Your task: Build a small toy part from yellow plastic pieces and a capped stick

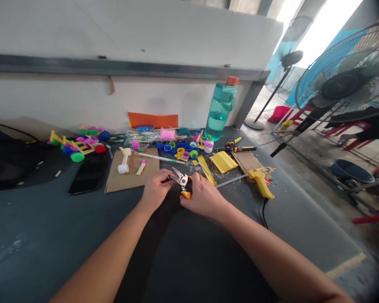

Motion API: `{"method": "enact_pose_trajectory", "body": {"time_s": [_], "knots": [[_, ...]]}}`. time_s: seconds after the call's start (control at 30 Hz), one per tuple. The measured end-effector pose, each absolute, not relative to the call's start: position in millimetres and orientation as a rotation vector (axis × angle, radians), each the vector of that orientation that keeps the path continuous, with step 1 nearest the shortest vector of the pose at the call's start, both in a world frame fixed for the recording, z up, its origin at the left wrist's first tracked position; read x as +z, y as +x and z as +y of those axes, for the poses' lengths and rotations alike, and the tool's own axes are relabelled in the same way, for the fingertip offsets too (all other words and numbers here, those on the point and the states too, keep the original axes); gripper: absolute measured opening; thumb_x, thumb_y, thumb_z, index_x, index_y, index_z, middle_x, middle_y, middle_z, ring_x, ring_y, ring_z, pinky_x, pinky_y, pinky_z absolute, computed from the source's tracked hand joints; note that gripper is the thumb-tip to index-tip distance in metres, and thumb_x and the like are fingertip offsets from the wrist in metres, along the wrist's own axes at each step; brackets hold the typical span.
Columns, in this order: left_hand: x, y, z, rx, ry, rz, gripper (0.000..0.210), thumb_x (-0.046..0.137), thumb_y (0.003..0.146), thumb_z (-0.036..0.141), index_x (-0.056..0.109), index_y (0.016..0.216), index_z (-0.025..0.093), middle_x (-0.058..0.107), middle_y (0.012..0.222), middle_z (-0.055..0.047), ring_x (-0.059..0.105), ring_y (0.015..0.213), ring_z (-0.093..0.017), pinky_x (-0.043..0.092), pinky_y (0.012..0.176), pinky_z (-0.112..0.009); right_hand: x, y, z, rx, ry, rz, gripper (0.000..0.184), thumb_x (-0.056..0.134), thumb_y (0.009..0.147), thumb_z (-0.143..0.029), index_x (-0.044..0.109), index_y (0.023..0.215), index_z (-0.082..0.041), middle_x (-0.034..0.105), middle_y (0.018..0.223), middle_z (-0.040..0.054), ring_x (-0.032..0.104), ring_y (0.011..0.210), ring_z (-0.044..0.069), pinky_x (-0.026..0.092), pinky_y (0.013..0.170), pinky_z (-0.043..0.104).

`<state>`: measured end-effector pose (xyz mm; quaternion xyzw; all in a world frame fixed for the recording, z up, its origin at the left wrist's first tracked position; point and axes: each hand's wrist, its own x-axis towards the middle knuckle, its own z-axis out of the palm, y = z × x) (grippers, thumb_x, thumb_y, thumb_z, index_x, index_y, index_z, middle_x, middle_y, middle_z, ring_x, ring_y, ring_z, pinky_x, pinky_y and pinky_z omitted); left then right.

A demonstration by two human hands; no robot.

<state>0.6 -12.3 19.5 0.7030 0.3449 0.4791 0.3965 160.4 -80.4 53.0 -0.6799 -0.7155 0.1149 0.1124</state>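
The pliers [183, 182] are in the air above the worktop [177, 256], near the middle of the view; all clock directions here are counted from them, with 12 o'clock toward the white panel [82, 97]. The right hand [205, 195], at about 3 o'clock, is closed around their handles. The left hand [156, 188], at 9 o'clock, has its fingers drawn together beside the jaws; whether a small piece is between the fingertips, I cannot tell. The pliers have a silver metal head, with the jaws standing apart and pointing toward 10 to 11 o'clock. A yellow-orange end of the handle shows under the right hand.

Between 9 and 10 o'clock lies a cardboard sheet [115, 184], which carries white round pieces [123, 168] joined by a stick. A black phone [88, 176] is just beside it, at 9 o'clock, and behind the phone, at 10 o'clock, stands a yellow frame [85, 145] with coloured round pieces. At 12 o'clock is a cluster of bottle caps [180, 151], mostly blue. An orange strip [153, 120] is at 11 o'clock, against the panel, and a teal water bottle [217, 118] stands upright at 1 o'clock. Folded yellow material [223, 162] lies at 2 o'clock. At 3 o'clock, apart from the right hand, there is a yellow glue gun [260, 183].
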Motion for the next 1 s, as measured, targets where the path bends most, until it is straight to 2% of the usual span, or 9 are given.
{"method": "enact_pose_trajectory", "body": {"time_s": [0.1,0.23,0.5,0.73,0.87,1.0], "knots": [[20,1,-13,1.252,1.82,0.87,0.007,0.065,0.073,0.016,0.07,0.07,0.018,0.068,0.078,-0.004,0.064,0.077,-0.017,0.052,0.073,-0.029,58,159,-82,0.363,-2.007,-2.126,0.037,0.057,0.074,-0.045,0.046,0.095,-0.016,0.063,0.094,0.0129,0.062,0.088,0.026,0.046,0.075,0.033],[21,0,-14,1.26,1.851,0.883,0.008,0.064,0.074,0.014,0.071,0.072,0.018,0.067,0.078,-0.003,0.063,0.076,-0.017,0.051,0.073,-0.028,62,158,-83,0.39,-2.048,-2.127,0.037,0.052,0.077,-0.048,0.045,0.096,-0.016,0.066,0.087,0.0119,0.066,0.078,0.027,0.044,0.065,0.032],[15,-2,-12,1.225,1.774,0.899,0.007,0.067,0.076,0.02,0.07,0.071,0.017,0.063,0.075,-0.002,0.058,0.074,-0.016,0.045,0.069,-0.026,58,160,-82,0.369,-2.061,-2.121,0.031,0.049,0.082,-0.048,0.044,0.093,-0.019,0.066,0.074,0.0069,0.067,0.068,0.026,0.039,0.055,0.029],[14,1,-13,1.142,1.648,0.815,0.008,0.062,0.08,0.019,0.068,0.075,0.017,0.061,0.077,-0.001,0.057,0.073,-0.015,0.045,0.069,-0.025,54,159,-79,0.193,-1.99,-2.114,0.041,0.052,0.08,-0.052,0.047,0.099,-0.016,0.066,0.088,0.0121,0.066,0.081,0.027,0.045,0.065,0.033],[16,1,-13,1.113,1.636,0.761,0.008,0.061,0.079,0.02,0.068,0.075,0.016,0.06,0.077,-0.001,0.056,0.071,-0.014,0.046,0.066,-0.025,52,161,-79,0.168,-1.972,-2.084,0.04,0.055,0.077,-0.05,0.047,0.098,-0.016,0.064,0.089,0.0119,0.064,0.084,0.027,0.046,0.07,0.034],[17,-1,-11,1.115,1.693,0.752,0.007,0.064,0.077,0.022,0.068,0.074,0.017,0.061,0.077,-0.002,0.058,0.076,-0.017,0.048,0.071,-0.028,52,162,-80,0.194,-1.944,-2.098,0.038,0.055,0.076,-0.048,0.047,0.097,-0.017,0.064,0.089,0.0116,0.063,0.084,0.027,0.046,0.071,0.034]]}}
